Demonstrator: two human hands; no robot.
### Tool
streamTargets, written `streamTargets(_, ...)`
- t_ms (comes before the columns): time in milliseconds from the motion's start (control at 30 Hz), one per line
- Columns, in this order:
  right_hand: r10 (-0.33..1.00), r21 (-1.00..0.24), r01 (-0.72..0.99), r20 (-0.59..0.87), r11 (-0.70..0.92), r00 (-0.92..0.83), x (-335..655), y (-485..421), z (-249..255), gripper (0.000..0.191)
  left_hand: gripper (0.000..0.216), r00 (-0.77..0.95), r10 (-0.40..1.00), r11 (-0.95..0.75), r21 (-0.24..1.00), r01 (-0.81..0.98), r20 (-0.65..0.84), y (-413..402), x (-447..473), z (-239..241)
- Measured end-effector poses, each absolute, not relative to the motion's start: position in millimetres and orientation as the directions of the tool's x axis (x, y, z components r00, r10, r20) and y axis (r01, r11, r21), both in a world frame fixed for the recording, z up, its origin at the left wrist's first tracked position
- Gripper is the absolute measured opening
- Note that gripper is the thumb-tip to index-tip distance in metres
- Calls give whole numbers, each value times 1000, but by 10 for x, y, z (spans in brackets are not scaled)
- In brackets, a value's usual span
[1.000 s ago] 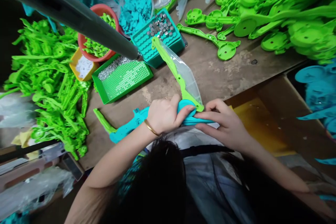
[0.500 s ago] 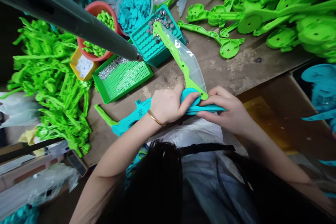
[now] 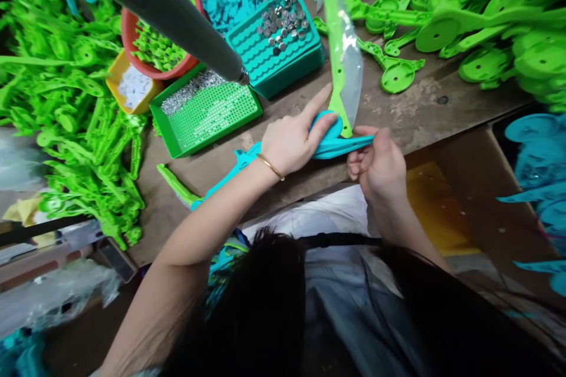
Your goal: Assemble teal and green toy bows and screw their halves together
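My left hand (image 3: 289, 140) is closed over a blue plastic toy-like part (image 3: 338, 147) near the table's front edge, its thumb on the round end and its index finger stretched forward. From that round end a green plastic arm (image 3: 338, 70) with a clear curved panel (image 3: 352, 79) points away from me. My right hand (image 3: 380, 165) has its fingers curled, with thumb and forefinger at the blue part's pointed right tip. The part's other end runs left under my left wrist, near a green strip (image 3: 177, 184). My left palm hides the middle of the part.
A teal tray (image 3: 283, 73) holds small metal pieces; a green basket (image 3: 177, 144) holds silvery bits. Behind are a red bowl (image 3: 128, 32) and a yellow box (image 3: 114, 79). A grey pole (image 3: 190, 29) slants overhead. Green parts (image 3: 79, 100) are heaped left, more green parts (image 3: 490, 17) right.
My right hand has turned and curled its fingers at the blue part's tip. The green arm now points more straight away from me. The whole view has shifted somewhat.
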State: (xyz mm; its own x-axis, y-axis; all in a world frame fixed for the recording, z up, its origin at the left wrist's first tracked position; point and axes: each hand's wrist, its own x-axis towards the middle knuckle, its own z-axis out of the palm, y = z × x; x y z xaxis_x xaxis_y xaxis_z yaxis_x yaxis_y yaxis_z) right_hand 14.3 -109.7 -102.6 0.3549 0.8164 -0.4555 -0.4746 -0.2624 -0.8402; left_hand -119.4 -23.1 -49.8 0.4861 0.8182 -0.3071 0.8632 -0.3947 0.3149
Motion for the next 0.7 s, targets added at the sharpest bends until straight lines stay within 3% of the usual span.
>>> streamTargets(200, 799, -870, -426, -433, -249, 417, 92, -1049, -1069, 48, 53, 514, 817, -416, 350, 840, -261, -228, -1251, -487)
streamTargets(333, 863, -879, -408, -391, -247, 321, -5, -1039, -1103, 51, 52, 501, 828, -395, 372, 840, -252, -241, -1212, -494)
streamTargets(500, 856, -895, -392, -363, -211, 369, -106, -991, -1124, 42, 53, 481, 820, -354, 386, 852, -310, -203, -1253, -463)
streamTargets(700, 846, -909, -354, -359, -221, 394, -35, -954, -1163, 43, 57, 450, 823, -386, 239, 891, -347, -211, -1678, -511)
